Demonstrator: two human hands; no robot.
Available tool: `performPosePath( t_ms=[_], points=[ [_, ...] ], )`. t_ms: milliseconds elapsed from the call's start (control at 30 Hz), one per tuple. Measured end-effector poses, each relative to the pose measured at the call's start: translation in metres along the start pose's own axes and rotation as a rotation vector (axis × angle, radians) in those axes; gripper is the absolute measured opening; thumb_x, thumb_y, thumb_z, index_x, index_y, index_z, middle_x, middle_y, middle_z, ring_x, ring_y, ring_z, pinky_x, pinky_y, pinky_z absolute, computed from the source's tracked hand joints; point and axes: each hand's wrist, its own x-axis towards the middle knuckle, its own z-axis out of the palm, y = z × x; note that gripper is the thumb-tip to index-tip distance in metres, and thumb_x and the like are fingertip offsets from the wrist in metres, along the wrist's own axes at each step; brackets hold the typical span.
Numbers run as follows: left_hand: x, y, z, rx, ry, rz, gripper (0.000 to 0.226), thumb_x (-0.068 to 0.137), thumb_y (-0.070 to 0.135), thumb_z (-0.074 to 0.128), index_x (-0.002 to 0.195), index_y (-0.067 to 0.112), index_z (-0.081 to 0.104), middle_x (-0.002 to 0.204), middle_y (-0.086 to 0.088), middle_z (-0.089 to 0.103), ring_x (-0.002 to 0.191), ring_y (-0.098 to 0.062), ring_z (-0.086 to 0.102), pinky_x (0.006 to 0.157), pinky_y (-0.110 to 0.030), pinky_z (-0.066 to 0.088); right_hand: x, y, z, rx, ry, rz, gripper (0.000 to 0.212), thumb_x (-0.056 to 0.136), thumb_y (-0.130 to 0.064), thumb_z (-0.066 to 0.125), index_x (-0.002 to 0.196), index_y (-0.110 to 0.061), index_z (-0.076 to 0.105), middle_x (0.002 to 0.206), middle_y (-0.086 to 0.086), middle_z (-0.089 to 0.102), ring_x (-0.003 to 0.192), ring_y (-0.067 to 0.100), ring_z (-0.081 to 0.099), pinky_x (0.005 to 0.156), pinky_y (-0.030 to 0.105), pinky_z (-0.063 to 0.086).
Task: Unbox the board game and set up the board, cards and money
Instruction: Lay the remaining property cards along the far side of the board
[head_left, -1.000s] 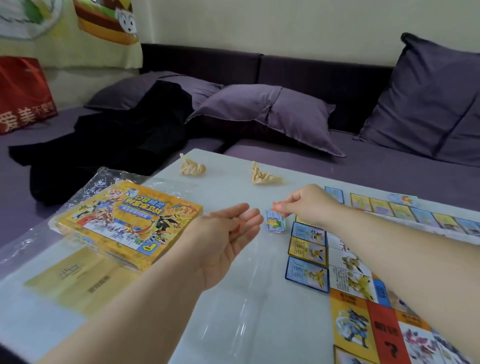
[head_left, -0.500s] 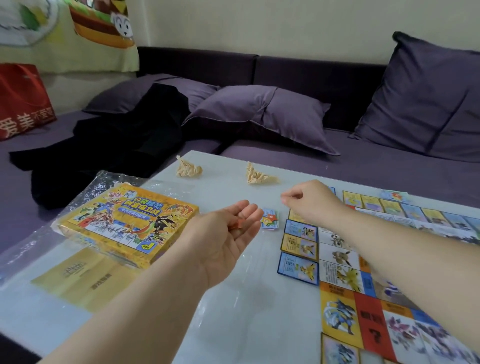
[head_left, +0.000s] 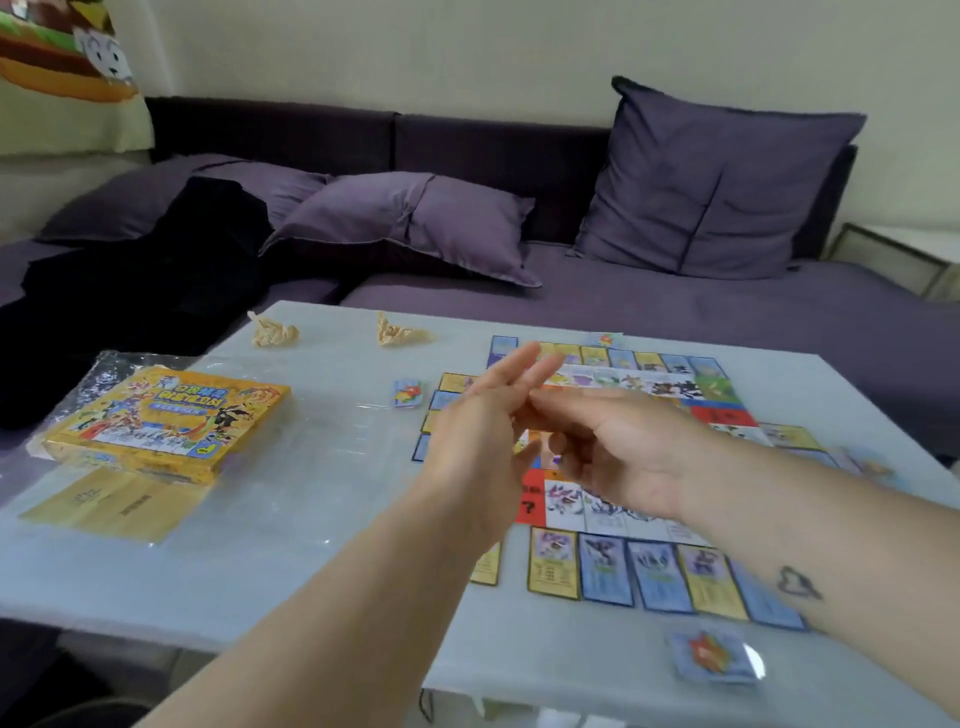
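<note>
While left hand (head_left: 480, 431) touches right hand (head_left: 628, 457), the board (head_left: 724, 415) lies beneath.

The single head-worn camera sat above the near edge of the white table (head_left: 322, 493), facing forward and down across it toward the purple sofa (head_left: 675, 312) and the pale wall (head_left: 467, 52). It was close: both forearms entered from below, and the left hand (head_left: 478, 441) and right hand (head_left: 623, 452) met mid-frame over the game board (head_left: 722, 415). The wide lens also took in the game box (head_left: 171, 415) at left.
</note>
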Motion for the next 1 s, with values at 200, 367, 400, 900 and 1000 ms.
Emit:
performPosePath(
  t_ms=[200,367,400,900,1000],
  points=[
    [-0.017,-0.026,0.08,0.283,-0.156,0.031,0.037,0.096,0.003,0.037,0.109,0.029,0.06,0.117,0.013,0.065,0.099,-0.006,0.06,0.09,-0.027,0.043,-0.06,0.005,-0.074,0.104,0.205,-0.138,0.011,0.088,-0.011,0.062,0.08,-0.013,0.069,0.073,0.0,0.066,0.051,0.005,0.043,0.049,0.015,0.038],
    [-0.027,-0.065,0.134,0.568,-0.208,0.062,0.02,0.093,0.01,0.054,0.093,0.027,0.063,0.091,0.002,0.072,0.095,-0.022,0.067,0.085,-0.031,0.052,-0.101,0.033,-0.146,0.063,0.389,-0.243,0.008,0.083,-0.012,0.067,0.077,-0.013,0.072,0.085,0.008,0.069,0.06,0.008,0.048,0.058,0.02,0.038],
    [-0.027,-0.073,0.143,0.616,-0.217,0.069,0.019,0.092,0.011,0.056,0.087,0.028,0.064,0.086,0.004,0.072,0.093,-0.025,0.067,0.085,-0.034,0.053,-0.107,0.038,-0.158,0.031,0.416,-0.262,0.008,0.082,-0.013,0.069,0.076,-0.014,0.073,0.085,0.006,0.071,0.065,0.009,0.053,0.062,0.022,0.039],
    [0.034,-0.185,0.237,0.688,-0.337,-0.155,0.014,0.086,0.002,0.064,0.081,0.015,0.063,0.078,-0.003,0.07,0.073,-0.01,0.066,0.068,-0.02,0.053,-0.125,0.062,-0.306,-0.104,0.918,-0.366,0.014,0.089,-0.026,0.061,0.08,-0.021,0.071,0.073,-0.013,0.07,0.055,-0.005,0.05,0.055,0.005,0.04],
    [0.056,-0.214,0.252,0.848,-0.353,-0.083,0.011,0.086,0.005,0.064,0.082,0.015,0.063,0.073,0.005,0.067,0.07,-0.005,0.062,0.068,-0.019,0.05,-0.124,0.071,-0.335,-0.114,1.07,-0.364,0.013,0.089,-0.021,0.061,0.082,-0.014,0.071,0.071,-0.008,0.068,0.051,-0.009,0.052,0.057,0.003,0.04]
  ],
)
